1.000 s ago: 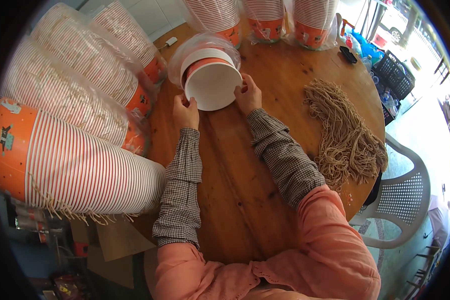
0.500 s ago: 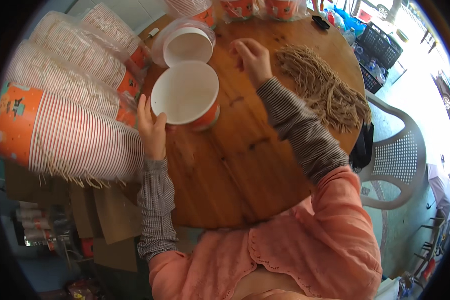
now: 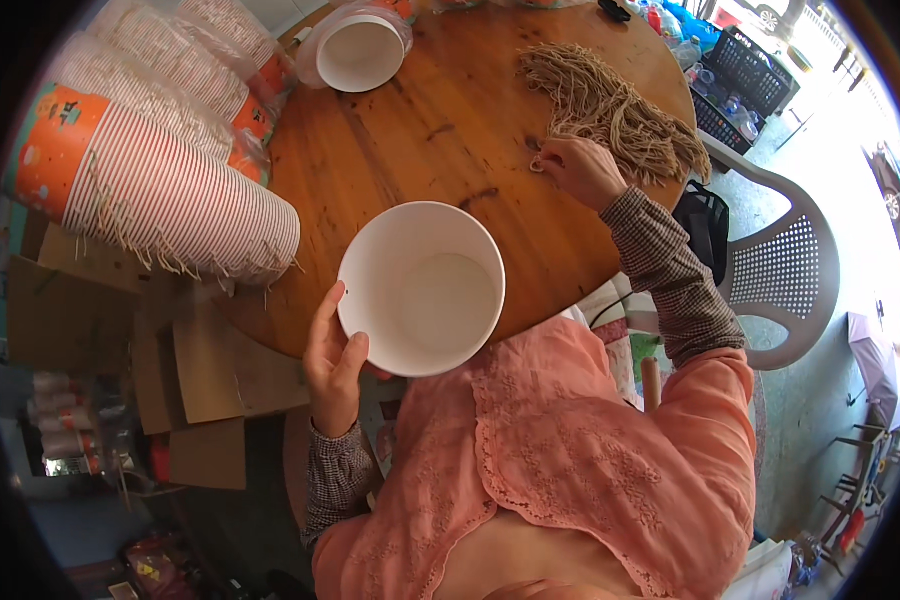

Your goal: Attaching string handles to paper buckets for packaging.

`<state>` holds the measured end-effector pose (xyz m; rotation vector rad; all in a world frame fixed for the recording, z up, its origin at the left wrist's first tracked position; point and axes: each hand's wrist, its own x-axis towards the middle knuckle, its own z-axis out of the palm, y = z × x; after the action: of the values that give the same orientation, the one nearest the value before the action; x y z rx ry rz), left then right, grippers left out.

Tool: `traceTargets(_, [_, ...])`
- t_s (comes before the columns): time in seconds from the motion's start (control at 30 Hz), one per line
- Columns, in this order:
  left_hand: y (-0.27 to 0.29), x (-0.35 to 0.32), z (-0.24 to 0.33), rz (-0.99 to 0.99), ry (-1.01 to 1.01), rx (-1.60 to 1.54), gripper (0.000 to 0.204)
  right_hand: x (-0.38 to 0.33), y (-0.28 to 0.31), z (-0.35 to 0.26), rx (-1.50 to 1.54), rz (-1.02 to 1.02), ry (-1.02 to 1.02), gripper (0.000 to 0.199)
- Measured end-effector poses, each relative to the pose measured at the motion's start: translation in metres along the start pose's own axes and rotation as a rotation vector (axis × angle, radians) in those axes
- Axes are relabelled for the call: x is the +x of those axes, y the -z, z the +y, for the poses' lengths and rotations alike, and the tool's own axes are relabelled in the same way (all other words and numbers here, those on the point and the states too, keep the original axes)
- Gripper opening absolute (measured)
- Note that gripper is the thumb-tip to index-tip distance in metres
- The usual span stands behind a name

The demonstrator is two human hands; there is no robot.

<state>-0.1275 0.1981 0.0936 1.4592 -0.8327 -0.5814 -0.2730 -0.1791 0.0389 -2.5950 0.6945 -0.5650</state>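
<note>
My left hand (image 3: 336,365) is closed on the left side of a white-lined paper bucket (image 3: 450,290), with the thumb over its rim. The bucket is tilted so its hollow inside faces up, close to my body at the table's near edge. A small dark spot shows on its inner wall near my fingers. Over the table, my right hand (image 3: 582,170) pinches the looped end of a beige cord; the rest of that cord is hard to make out. Just beyond this hand lies a loose heap of beige cords (image 3: 610,105).
Nested paper buckets (image 3: 185,190) lie in a long stack at the left, cord ends dangling from it. Bagged stacks (image 3: 160,75) lie behind. Another bucket (image 3: 362,55) sits on the round wooden table (image 3: 410,150). Cardboard boxes (image 3: 205,370) stand below left, a plastic chair (image 3: 785,270) at right.
My left hand has brought the bucket off the spot beside the other bucket and toward my body. My right hand has moved right to the cord heap and now pinches a cord.
</note>
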Motion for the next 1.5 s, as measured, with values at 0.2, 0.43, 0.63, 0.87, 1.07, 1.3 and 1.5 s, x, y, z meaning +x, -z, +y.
traceTargets(0.2, [-0.025,-0.029,-0.008,0.04,-0.06,-0.007,0.055,-0.033,-0.026,0.019,-0.169,0.111,-0.071,0.017])
traceTargets(0.43, [-0.033,-0.051,-0.027,-0.055,-0.241,0.004,0.069,-0.05,-0.024,0.027,-0.138,0.105,-0.061,0.019])
traceTargets(0.63, [-0.036,-0.052,-0.024,0.109,-0.692,0.756,0.06,-0.05,-0.02,0.021,-0.024,0.127,0.01,0.022])
traceTargets(0.87, [-0.04,-0.061,-0.023,0.124,-0.761,0.759,0.04,-0.058,-0.012,-0.008,0.775,-0.107,-0.159,0.017])
traceTargets(1.07, [-0.042,-0.048,-0.022,0.266,-0.775,0.766,0.03,-0.066,-0.008,-0.027,1.135,-0.218,-0.151,0.025])
traceTargets(1.3, [-0.058,-0.009,-0.023,0.445,-0.857,0.801,0.036,-0.077,-0.023,-0.039,0.875,-0.263,-0.178,0.021])
traceTargets(1.5, [-0.095,-0.02,-0.053,0.025,-0.725,0.534,0.019,-0.095,-0.058,-0.023,0.621,0.136,0.158,0.011])
